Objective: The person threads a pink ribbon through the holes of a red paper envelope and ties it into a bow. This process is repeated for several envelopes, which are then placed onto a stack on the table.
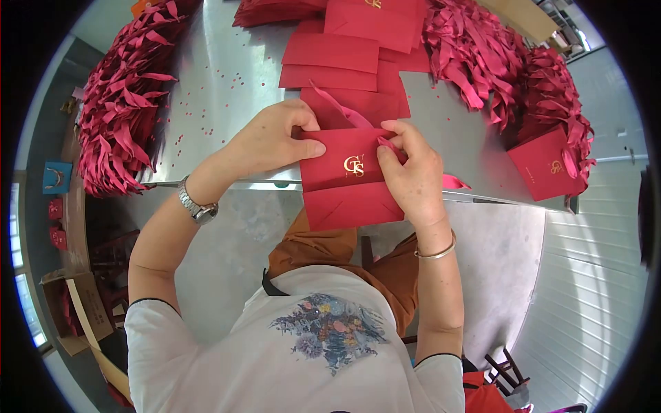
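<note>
A flat red paper gift bag [327,175] with a gold logo lies over the table's front edge, its folded bottom hanging toward my lap. My left hand [272,141] is closed on the bag's upper left corner, thumb on the front face. At the upper right corner, my right hand [416,172] pinches a pink ribbon [349,114] against the bag between thumb and fingers. One end of this ribbon rises behind the bag's top edge, and another shows right of my right hand. Behind it, more flat red bags [329,55] overlap on the table.
Heaps of ribboned bags stand on the metal table [213,89]: a left pile [124,110] and a right pile [475,51]. One finished-looking red bag [540,165] leans at the right corner. Small red paper dots are scattered leftward. An open cardboard box [79,310] sits lower left.
</note>
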`<state>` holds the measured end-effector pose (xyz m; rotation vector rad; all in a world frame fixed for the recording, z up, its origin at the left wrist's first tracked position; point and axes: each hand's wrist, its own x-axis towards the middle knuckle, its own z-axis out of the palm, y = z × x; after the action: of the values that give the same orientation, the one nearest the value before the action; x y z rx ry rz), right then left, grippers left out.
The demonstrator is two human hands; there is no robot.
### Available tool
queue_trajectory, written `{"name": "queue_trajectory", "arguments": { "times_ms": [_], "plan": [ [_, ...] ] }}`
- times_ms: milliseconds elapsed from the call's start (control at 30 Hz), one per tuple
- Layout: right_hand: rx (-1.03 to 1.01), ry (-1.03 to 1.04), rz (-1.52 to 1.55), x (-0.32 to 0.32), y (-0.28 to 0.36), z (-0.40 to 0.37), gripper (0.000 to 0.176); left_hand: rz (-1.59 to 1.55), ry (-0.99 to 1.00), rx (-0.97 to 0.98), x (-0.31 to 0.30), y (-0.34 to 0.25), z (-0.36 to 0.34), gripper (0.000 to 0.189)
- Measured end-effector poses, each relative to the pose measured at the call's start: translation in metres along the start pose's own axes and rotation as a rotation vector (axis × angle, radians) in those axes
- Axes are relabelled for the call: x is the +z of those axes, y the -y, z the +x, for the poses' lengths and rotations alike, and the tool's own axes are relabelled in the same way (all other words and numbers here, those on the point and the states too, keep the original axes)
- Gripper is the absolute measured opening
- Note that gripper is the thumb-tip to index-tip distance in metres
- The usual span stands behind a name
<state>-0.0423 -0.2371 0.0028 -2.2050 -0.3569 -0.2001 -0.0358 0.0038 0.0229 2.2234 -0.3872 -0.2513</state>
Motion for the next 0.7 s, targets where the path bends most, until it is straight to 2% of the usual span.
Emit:
{"name": "queue_trajectory", "arguments": {
  "times_ms": [100, 167, 200, 267, 300, 333, 400, 433, 500, 533, 600, 633, 667, 700],
  "plan": [
    [-0.006, 0.036, 0.031, -0.011, 0.001, -0.002, 0.031, -0.11, -0.011, -0.004, 0.0, 0.002, 0.0, 0.021],
    [-0.076, 0.042, -0.067, -0.024, 0.0, -0.006, 0.033, -0.16, -0.082, -0.111, -0.002, 0.001, -0.002, 0.015],
    [-0.069, 0.036, -0.08, -0.032, -0.005, -0.01, 0.033, -0.114, -0.094, -0.054, -0.003, 0.01, -0.001, 0.014],
    [-0.063, 0.073, -0.062, -0.052, -0.021, -0.02, 0.038, -0.138, -0.134, -0.061, -0.008, 0.014, -0.001, 0.014],
    [0.023, 0.099, -0.013, -0.061, -0.031, -0.026, 0.034, -0.209, -0.136, -0.091, -0.011, 0.016, -0.002, 0.013],
    [0.014, 0.102, -0.016, -0.069, -0.037, -0.032, 0.034, -0.211, -0.145, -0.09, -0.012, 0.016, -0.001, 0.013],
    [0.289, 0.109, 0.34, -0.082, -0.046, -0.044, 0.03, -0.321, -0.129, -0.19, -0.015, 0.016, -0.003, 0.012],
    [0.286, 0.112, 0.341, -0.088, -0.05, -0.05, 0.03, -0.32, -0.134, -0.192, -0.014, 0.016, -0.002, 0.012],
    [0.309, 0.128, 0.719, -0.097, -0.055, -0.063, 0.023, -0.37, -0.132, -0.241, -0.01, 0.014, 0.001, 0.009],
    [0.294, 0.129, 0.779, -0.101, -0.054, -0.068, 0.02, -0.369, -0.131, -0.242, -0.008, 0.013, 0.002, 0.009],
    [0.08, 0.132, 0.925, -0.096, -0.06, -0.073, 0.017, -0.371, -0.142, -0.245, -0.005, 0.012, 0.004, 0.009],
    [0.012, 0.18, 1.019, -0.095, -0.063, -0.075, 0.033, -0.368, -0.14, -0.247, -0.003, 0.011, 0.005, 0.009],
    [0.012, 0.179, 1.023, -0.094, -0.065, -0.078, 0.033, -0.368, -0.128, -0.242, -0.002, 0.01, 0.006, 0.01],
    [-0.012, 0.16, 1.159, -0.091, -0.058, -0.079, 0.043, -0.366, -0.117, -0.237, -0.001, 0.009, 0.007, 0.01]
  ]
}}
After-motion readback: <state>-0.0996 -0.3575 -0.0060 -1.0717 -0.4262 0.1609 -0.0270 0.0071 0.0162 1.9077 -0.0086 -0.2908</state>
